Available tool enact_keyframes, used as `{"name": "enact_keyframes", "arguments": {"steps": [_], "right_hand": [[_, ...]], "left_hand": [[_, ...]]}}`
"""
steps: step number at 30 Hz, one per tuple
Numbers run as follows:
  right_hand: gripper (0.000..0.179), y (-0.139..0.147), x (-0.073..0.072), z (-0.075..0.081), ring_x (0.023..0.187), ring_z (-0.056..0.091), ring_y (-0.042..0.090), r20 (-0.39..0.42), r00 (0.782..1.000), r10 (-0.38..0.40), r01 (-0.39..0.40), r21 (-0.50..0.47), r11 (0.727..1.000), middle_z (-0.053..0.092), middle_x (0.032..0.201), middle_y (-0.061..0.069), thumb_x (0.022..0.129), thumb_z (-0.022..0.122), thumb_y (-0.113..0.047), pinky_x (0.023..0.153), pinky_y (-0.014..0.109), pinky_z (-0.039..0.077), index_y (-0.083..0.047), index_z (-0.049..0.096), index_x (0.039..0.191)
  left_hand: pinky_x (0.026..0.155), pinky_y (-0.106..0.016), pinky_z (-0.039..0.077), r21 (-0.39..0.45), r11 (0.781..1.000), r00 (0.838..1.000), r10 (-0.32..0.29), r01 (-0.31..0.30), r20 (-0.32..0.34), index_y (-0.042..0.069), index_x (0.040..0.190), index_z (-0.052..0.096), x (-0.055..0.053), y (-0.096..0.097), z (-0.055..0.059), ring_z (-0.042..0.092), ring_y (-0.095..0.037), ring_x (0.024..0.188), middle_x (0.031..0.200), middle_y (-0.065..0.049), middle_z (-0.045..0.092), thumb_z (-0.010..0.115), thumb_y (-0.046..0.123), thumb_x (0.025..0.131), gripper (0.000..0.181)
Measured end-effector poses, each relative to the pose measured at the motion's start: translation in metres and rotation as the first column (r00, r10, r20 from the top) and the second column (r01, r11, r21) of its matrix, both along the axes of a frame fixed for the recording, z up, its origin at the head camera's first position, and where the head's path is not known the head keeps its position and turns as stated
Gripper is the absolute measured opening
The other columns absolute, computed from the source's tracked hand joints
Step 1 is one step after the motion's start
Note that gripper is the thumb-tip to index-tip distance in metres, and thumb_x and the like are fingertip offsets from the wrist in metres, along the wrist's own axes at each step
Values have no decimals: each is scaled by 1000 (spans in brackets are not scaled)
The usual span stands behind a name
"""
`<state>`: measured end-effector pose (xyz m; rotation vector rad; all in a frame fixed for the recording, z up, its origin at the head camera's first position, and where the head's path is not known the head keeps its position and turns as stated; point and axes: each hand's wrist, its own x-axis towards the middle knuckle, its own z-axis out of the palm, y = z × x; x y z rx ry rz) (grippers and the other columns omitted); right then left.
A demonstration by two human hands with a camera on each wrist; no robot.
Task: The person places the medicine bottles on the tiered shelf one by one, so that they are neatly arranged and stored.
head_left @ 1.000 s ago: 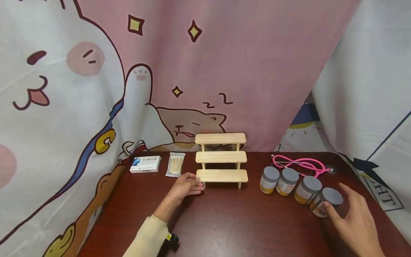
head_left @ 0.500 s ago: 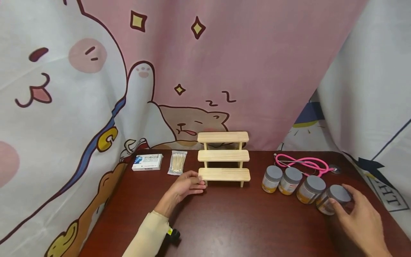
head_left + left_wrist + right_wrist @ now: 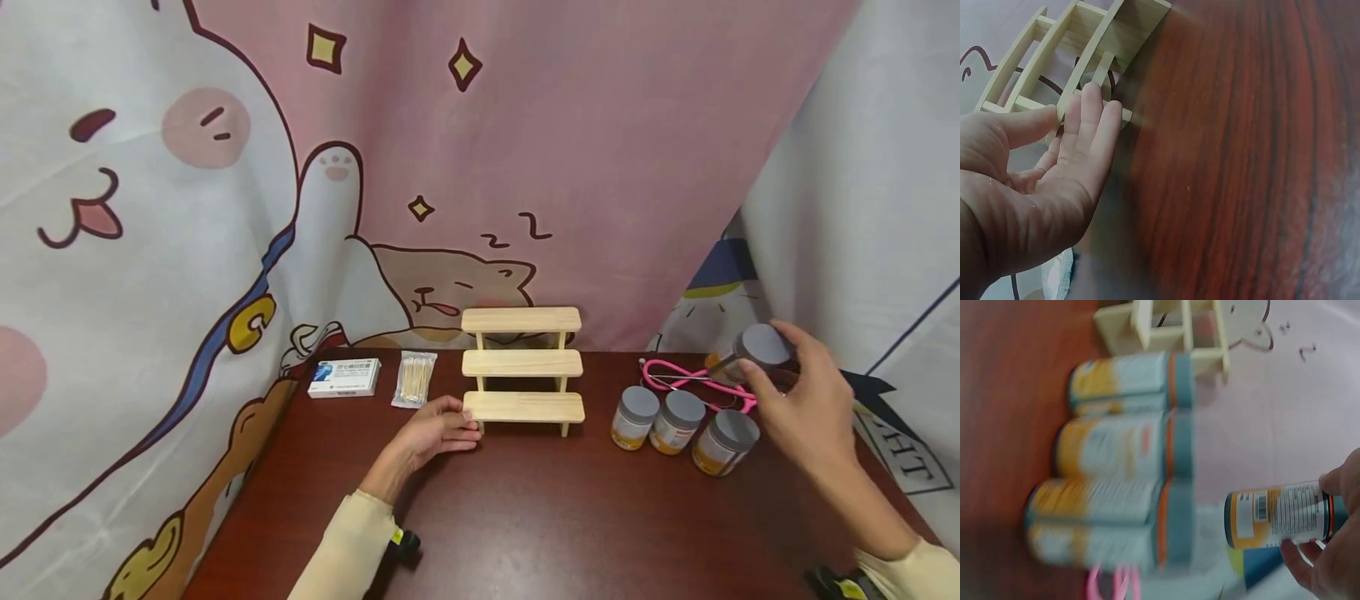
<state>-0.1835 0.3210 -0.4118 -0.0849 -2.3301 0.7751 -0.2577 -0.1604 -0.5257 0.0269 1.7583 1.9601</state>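
Note:
My left hand point(image 3: 438, 427) pinches the left end of the lowest step of a pale three-tier wooden display stand point(image 3: 522, 407). In the left wrist view, the thumb lies against the step's edge and the fingers point(image 3: 1091, 122) reach past its end and leg. My right hand point(image 3: 810, 400) grips a grey-lidded jar point(image 3: 731, 362) by its lid end, up off the table and over the pink stethoscope point(image 3: 697, 377). The label with a barcode on this jar point(image 3: 1279, 515) shows in the right wrist view. Three similar jars point(image 3: 677, 422) stand in a row right of the stand.
A white-and-blue medicine box point(image 3: 345, 378) and a clear pack of cotton swabs point(image 3: 414, 379) lie on the table's left side. A cartoon-printed curtain point(image 3: 637, 167) hangs behind and along both sides of the dark red tabletop point(image 3: 570, 517).
My right hand closed around the nearest, rightmost jar of the row and raised it up and away toward the back. My left hand stays at the stand.

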Motion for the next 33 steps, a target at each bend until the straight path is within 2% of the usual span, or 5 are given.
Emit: {"name": "enact_keyframes", "arguments": {"steps": [7, 11, 15, 26, 33], "right_hand": [[66, -69, -48, 23, 116, 58, 4, -74, 940, 332, -338, -85, 937, 65, 133, 19, 93, 81, -11, 89, -3, 44, -14, 53, 153], [62, -111, -75, 32, 115, 70, 27, -39, 884, 466, -468, -82, 880, 65, 136, 18, 98, 77, -15, 88, 23, 62, -12, 51, 154], [59, -148, -99, 39, 107, 74, 39, -25, 825, 565, -564, -104, 819, 66, 134, 18, 99, 76, -16, 89, 52, 63, -11, 52, 153], [62, -213, -142, 54, 117, 69, 35, 72, 761, 644, -639, -88, 765, 63, 144, 17, 99, 76, -19, 98, 52, 60, -8, 50, 154], [61, -238, -159, 54, 122, 65, 32, 116, 761, 639, -639, -43, 768, 63, 146, 16, 99, 75, -23, 101, 49, 58, -9, 51, 154]], "left_hand": [[98, -46, 65, 22, 1000, 999, 2, -1, -43, -2, 119, 49, 2, 1, -1, 79, -24, 96, 102, -15, 71, 56, 2, 106, 15], [98, -44, 65, 45, 999, 999, 6, -4, -48, -4, 121, 48, 2, 4, 2, 78, -22, 93, 100, -13, 68, 56, 0, 106, 17], [100, -46, 64, 46, 999, 999, 10, -8, -45, -5, 122, 48, 2, 4, 2, 78, -22, 94, 100, -12, 68, 56, 1, 107, 18], [97, -45, 65, 12, 1000, 998, 25, -24, -64, -7, 124, 47, 5, 11, 3, 78, -21, 91, 98, -12, 67, 56, 2, 107, 21], [95, -43, 66, -6, 999, 997, 45, -46, -68, -5, 123, 47, 6, 9, 2, 78, -21, 91, 99, -12, 67, 56, 2, 107, 20]]}}
